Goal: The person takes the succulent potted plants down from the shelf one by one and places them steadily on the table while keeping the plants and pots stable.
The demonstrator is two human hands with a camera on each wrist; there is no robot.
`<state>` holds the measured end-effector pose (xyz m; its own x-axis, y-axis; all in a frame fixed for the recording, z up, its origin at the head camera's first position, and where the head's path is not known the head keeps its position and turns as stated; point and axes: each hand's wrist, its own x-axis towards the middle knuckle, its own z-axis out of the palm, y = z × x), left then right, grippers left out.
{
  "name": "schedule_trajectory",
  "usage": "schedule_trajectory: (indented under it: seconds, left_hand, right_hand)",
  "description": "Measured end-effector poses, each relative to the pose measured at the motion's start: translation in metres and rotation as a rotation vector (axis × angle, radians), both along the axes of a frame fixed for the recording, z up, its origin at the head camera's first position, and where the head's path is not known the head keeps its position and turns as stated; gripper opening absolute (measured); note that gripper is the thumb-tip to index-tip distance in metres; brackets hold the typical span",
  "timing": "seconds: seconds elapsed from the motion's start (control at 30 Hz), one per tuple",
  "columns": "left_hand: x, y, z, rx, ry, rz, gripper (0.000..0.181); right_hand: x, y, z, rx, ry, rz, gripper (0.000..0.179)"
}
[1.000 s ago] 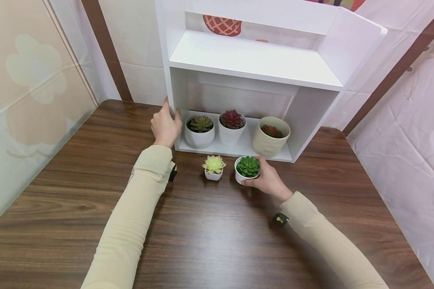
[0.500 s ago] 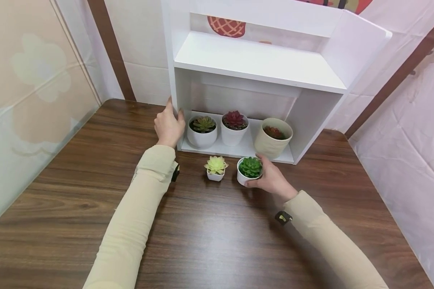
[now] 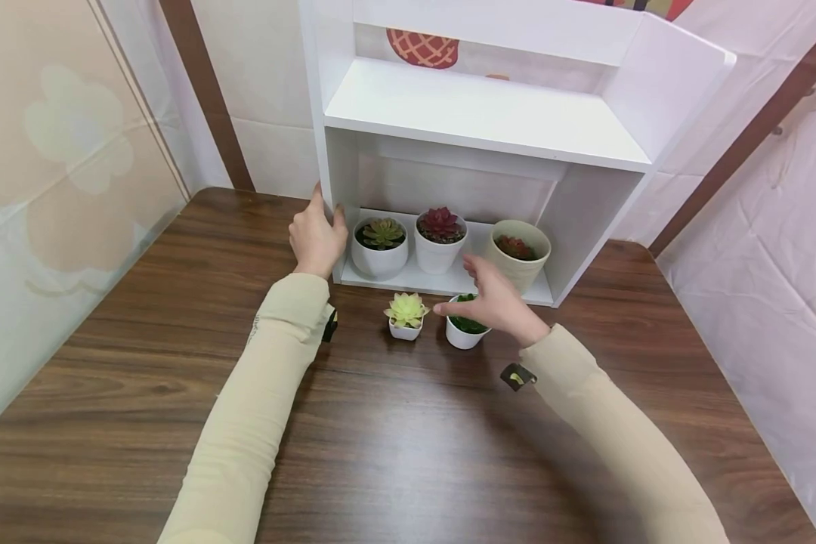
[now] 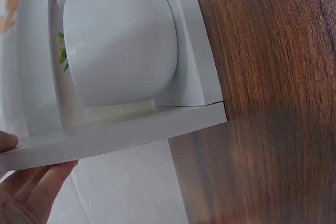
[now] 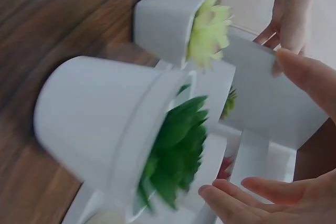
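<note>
My left hand pinches the left side panel of a white shelf, thumb on the inner face and fingers outside; the left wrist view shows the panel between them. Over a green succulent in a white pot hovers my right hand, its fingers spread and holding nothing. In the right wrist view the fingertips stand apart from the leaves. A small yellow-green succulent in a square white pot stands just left of it on the table.
On the bottom board of the shelf stand a green succulent in a round white pot, a dark red succulent in a white pot and a reddish one in a cream pot. A brown wooden table lies underneath; fabric walls surround it.
My right hand has let go of the green succulent's pot and risen up and left above it. The pot stays on the table. My left hand keeps its hold on the panel.
</note>
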<state>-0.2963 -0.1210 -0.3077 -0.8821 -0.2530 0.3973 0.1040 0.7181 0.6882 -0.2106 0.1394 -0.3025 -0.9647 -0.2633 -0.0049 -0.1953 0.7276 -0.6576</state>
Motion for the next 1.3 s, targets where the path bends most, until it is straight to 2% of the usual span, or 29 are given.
schedule_trajectory:
  seconds: [0.23, 0.4, 0.63, 0.77, 0.93, 1.3]
  left_hand:
    - [0.001, -0.002, -0.001, 0.005, -0.005, 0.002, 0.049]
    - [0.0, -0.002, -0.001, 0.002, -0.014, -0.002, 0.05]
    - [-0.001, -0.002, -0.002, -0.005, -0.012, -0.004, 0.05]
    - [-0.001, -0.002, -0.004, -0.011, 0.002, -0.001, 0.049]
    - [-0.001, -0.003, -0.004, -0.016, 0.017, 0.001, 0.049]
    - [-0.001, -0.001, -0.001, -0.027, -0.011, 0.001, 0.049]
  right_hand:
    - [-0.009, -0.022, 0.008, -0.07, 0.009, 0.011, 0.094]
    - [-0.015, -0.033, 0.007, -0.123, -0.008, 0.002, 0.09]
    - [-0.03, -0.05, 0.002, -0.122, -0.007, 0.0, 0.086]
    - [-0.039, -0.061, 0.001, -0.103, -0.01, -0.008, 0.088]
    - [-0.049, -0.073, 0.003, -0.023, 0.0, -0.024, 0.089]
    - [-0.072, -0.09, 0.012, 0.027, -0.047, -0.028, 0.096]
